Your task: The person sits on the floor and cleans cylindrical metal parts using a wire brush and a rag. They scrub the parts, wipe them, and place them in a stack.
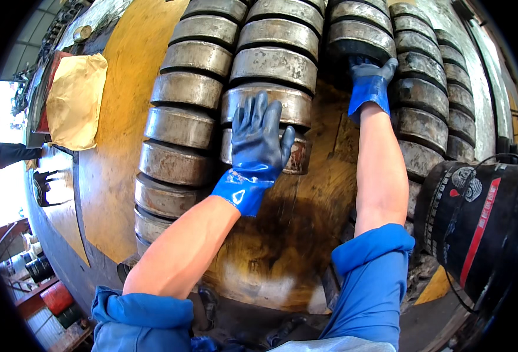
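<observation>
Rows of worn, silvery metal rings lie nested on a yellowish work table. My left hand, in a dark-palmed blue rubber glove, rests flat with fingers spread on the near rings of the middle row. My right hand, in a matching glove, is at the near end of the row to its right. Its fingers tuck into the dark end of the nearest metal ring, with the thumb along the outer side. The fingertips there are hidden.
Another row of rings runs left of the middle one, and further rows stand at the right. A black drum with a red stripe and a cable is at the near right. A tan paper envelope lies at the left.
</observation>
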